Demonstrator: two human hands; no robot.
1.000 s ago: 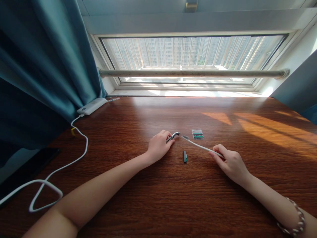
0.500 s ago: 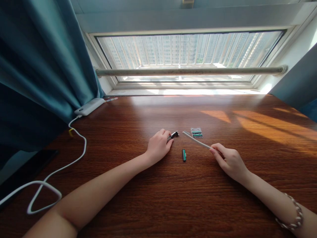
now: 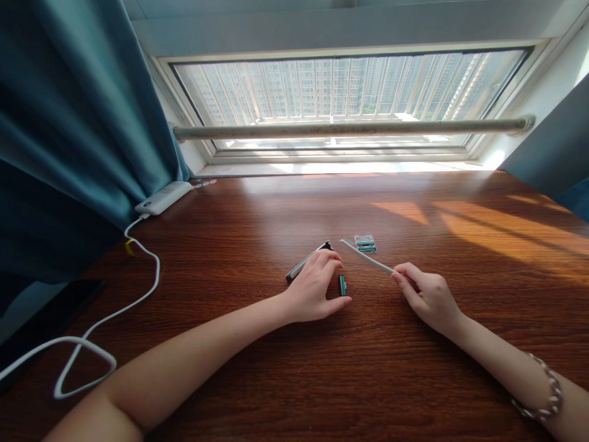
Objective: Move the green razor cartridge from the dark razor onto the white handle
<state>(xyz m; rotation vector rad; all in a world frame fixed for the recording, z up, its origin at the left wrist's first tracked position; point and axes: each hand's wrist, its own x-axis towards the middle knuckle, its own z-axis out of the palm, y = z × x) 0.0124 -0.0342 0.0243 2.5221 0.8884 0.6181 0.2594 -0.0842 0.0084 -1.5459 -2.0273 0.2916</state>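
My left hand [image 3: 313, 288] is open, its thumb and fingers spread on either side of a black-and-green razor cartridge [image 3: 342, 285] on the table. Just beyond that hand lies a razor handle [image 3: 301, 264], partly covered by the fingers, its dark head end pointing up and right. Pinched in my right hand [image 3: 427, 298] is a slim white toothbrush [image 3: 370, 261], its far tip slanting up and left above the table. Near this tip sits a clear plastic case [image 3: 365, 244] with green-and-black cartridges in it.
The brown wooden table [image 3: 294, 380] runs back to a window with a horizontal pipe [image 3: 322, 130] across it. At left are a white power bank [image 3: 164, 197], its white cable [image 3: 159, 264], a dark tablet-like device [image 3: 50, 319] and a blue curtain [image 3: 92, 110].
My left hand has let go of the razor handle, leaving it on the table, and has moved right and nearer to the loose cartridge, opening. The right hand with the toothbrush has barely moved.
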